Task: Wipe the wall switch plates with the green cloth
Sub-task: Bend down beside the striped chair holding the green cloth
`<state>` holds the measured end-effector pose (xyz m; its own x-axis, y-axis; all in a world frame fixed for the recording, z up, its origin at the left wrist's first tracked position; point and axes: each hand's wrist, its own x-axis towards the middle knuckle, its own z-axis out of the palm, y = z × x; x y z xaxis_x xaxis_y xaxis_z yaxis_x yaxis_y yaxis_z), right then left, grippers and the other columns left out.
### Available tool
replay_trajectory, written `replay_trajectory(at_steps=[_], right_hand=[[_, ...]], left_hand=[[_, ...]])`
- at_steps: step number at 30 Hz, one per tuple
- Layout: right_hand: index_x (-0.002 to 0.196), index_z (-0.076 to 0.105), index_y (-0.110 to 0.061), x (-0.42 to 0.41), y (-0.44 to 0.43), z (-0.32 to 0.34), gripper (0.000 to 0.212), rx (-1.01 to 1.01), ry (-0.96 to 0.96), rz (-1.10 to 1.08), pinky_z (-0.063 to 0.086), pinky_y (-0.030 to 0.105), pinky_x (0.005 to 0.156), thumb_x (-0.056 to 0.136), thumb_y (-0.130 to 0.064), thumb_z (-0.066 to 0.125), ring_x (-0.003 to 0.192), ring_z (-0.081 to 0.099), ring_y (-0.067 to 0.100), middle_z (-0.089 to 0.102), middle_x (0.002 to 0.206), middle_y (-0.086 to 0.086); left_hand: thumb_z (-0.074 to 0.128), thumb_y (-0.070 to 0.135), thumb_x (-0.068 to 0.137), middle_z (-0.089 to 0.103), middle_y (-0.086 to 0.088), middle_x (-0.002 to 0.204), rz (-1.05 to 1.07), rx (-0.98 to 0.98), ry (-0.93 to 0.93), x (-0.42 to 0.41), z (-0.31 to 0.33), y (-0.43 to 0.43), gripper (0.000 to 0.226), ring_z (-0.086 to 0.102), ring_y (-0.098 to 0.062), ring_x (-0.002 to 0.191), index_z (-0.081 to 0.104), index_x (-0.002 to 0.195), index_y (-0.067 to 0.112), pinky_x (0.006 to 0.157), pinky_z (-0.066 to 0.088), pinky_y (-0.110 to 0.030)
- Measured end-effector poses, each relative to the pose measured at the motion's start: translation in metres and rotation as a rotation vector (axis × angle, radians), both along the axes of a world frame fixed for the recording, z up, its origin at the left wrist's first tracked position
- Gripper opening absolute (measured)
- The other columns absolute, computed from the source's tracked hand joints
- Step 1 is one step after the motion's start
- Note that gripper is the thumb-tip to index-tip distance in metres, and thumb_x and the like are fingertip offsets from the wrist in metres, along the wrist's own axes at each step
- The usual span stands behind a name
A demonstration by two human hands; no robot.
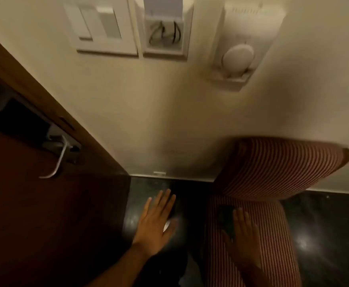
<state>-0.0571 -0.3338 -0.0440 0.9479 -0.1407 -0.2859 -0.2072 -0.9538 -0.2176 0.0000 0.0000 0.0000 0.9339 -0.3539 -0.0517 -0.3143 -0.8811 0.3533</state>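
High on the cream wall is a white switch plate [107,32]. Beside it is an open plate [165,32] with dark wires showing, and further right a white plate with a round dial [246,48]. My left hand [157,222] hovers flat over the dark floor with its fingers apart, holding nothing. My right hand [244,235] lies flat with its fingers spread on a striped seat. A dark, soft-looking shape [226,219] sits on the seat at that hand's thumb side. The dim, blurred light hides its colour, and I cannot tell whether it is the green cloth.
A dark wooden door [35,204] with a metal lever handle [57,160] stands at the left. A red-and-white striped chair [272,166] is against the wall at the right. The glossy black floor [324,224] runs below the wall's base.
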Motion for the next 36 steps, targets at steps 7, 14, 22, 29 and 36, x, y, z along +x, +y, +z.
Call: replay_trajectory(at_steps=[7,14,22,29,36], right_hand=[[0.163,-0.003,-0.016,0.008,-0.011,-0.075,0.089,-0.055,0.168,0.025,0.003,0.050,0.125,0.092,-0.066,0.018,0.159,-0.004,0.027,-0.007,0.171,0.007],[0.163,0.003,-0.010,0.018,-0.019,-0.128,0.087,-0.073,0.230,0.056,0.005,0.052,0.128,0.100,-0.058,0.038,0.158,0.004,0.031,0.004,0.171,0.011],[0.164,0.007,-0.010,0.019,-0.019,-0.157,0.092,-0.059,0.267,0.057,0.006,0.051,0.125,0.098,-0.052,0.054,0.158,0.006,0.032,0.005,0.172,0.012],[0.164,0.009,-0.011,0.022,-0.031,-0.182,0.089,-0.052,0.227,0.040,0.013,0.055,0.125,0.098,-0.048,0.057,0.157,0.012,0.035,0.011,0.171,0.014],[0.164,0.008,-0.010,0.030,-0.032,-0.190,0.086,-0.065,0.211,0.052,0.011,0.053,0.126,0.097,-0.035,0.057,0.158,0.007,0.035,0.003,0.172,0.014]], left_hand=[[0.037,0.055,0.113,-0.001,0.005,0.185,0.059,0.079,0.146,-0.016,-0.061,-0.019,0.078,-0.001,-0.016,0.171,0.000,0.176,0.029,0.135,0.010,-0.049],[0.030,0.056,0.113,0.002,0.002,0.185,0.071,0.134,0.221,-0.032,-0.103,-0.022,0.075,-0.003,-0.017,0.171,0.003,0.177,0.026,0.138,0.004,-0.049],[0.025,0.058,0.113,-0.004,0.004,0.185,0.062,0.146,0.306,-0.037,-0.133,-0.036,0.075,-0.009,-0.014,0.170,0.002,0.177,0.027,0.138,-0.003,-0.046],[0.033,0.055,0.116,-0.007,0.004,0.185,0.027,0.094,0.319,-0.027,-0.149,-0.065,0.075,-0.015,-0.013,0.169,0.000,0.177,0.026,0.135,-0.014,-0.042],[0.034,0.054,0.115,-0.002,0.002,0.185,0.013,0.095,0.285,-0.020,-0.162,-0.074,0.075,-0.008,-0.016,0.170,0.002,0.177,0.025,0.137,-0.005,-0.047]])
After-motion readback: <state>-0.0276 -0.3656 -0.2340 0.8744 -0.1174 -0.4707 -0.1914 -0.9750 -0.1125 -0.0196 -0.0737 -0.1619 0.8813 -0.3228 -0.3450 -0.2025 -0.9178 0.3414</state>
